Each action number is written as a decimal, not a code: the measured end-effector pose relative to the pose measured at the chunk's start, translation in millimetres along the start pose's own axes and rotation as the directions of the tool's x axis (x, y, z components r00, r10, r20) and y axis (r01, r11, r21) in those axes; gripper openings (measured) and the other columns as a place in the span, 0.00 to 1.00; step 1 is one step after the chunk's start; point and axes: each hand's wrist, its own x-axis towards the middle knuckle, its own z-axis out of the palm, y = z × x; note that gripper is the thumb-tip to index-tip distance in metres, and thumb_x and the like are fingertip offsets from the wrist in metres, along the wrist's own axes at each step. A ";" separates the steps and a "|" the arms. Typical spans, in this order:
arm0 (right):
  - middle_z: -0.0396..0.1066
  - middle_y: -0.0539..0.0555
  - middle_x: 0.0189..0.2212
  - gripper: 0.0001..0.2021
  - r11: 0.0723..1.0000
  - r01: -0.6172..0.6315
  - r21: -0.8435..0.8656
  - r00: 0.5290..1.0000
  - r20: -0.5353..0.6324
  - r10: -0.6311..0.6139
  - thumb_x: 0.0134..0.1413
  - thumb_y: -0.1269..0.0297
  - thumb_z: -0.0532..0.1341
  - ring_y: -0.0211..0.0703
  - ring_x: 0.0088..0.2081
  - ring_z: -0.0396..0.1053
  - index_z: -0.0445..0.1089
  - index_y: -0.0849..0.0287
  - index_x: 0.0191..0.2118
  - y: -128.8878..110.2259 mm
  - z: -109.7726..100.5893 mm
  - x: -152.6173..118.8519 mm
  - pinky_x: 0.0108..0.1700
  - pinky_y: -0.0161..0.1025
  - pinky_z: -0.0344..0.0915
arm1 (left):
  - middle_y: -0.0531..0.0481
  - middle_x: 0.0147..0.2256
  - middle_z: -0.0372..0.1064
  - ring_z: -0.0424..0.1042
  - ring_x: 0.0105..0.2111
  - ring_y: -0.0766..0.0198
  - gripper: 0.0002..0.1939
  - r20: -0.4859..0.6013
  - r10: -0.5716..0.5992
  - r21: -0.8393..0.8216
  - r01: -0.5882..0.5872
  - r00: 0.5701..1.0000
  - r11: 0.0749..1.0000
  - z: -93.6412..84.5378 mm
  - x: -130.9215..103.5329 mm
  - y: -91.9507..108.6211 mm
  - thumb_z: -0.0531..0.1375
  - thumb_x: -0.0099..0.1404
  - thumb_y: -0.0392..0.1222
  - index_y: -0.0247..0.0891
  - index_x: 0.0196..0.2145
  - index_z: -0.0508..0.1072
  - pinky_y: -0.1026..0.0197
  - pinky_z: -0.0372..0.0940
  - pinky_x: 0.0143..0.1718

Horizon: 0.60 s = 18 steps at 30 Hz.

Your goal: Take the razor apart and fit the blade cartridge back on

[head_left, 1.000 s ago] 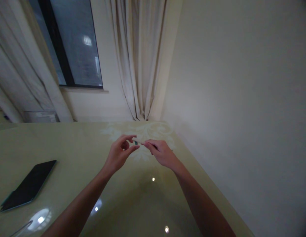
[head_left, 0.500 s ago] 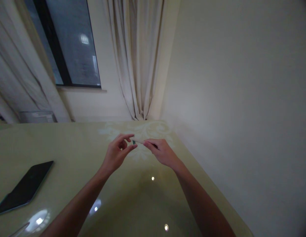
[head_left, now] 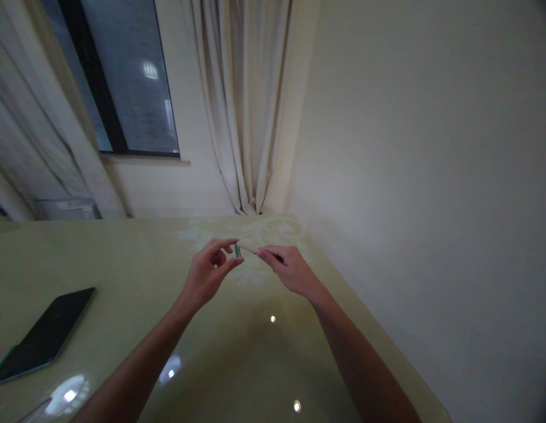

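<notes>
Between the thumb and a fingertip of my left hand (head_left: pixel 209 268) is a small green piece (head_left: pixel 237 250), held upright by its two ends. My right hand (head_left: pixel 290 270) pinches a thin pale stick (head_left: pixel 249 249). The stick points left, and its tip is at the upper part of the green piece; whether they touch is too small to tell. Both hands are above the far part of the glossy pale-green table (head_left: pixel 238 341).
A dark flat tablet-like object (head_left: pixel 48 335) lies on the table at the left. At the lower left edge is a thin, pale rod-like thing (head_left: pixel 34 411). Curtains (head_left: pixel 246 106) and a window (head_left: pixel 127 76) stand behind the table, with a wall (head_left: pixel 409 176) along its right side.
The stick's tip has shifted slightly up across the green piece, which now shows more plainly between my left fingers. My hands have barely moved.
</notes>
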 end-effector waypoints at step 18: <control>0.66 0.48 0.25 0.23 0.999 0.018 0.041 0.999 0.046 -0.020 0.76 0.50 0.58 0.38 0.29 0.62 0.77 0.60 0.33 3.9 3.3 1.1 0.35 0.36 0.55 | 0.54 0.36 0.71 0.63 0.24 0.71 0.18 -0.005 -0.001 0.011 0.001 1.000 1.000 -0.4 0.7 -2.2 0.73 0.62 0.44 0.44 0.50 0.83 0.65 0.62 0.27</control>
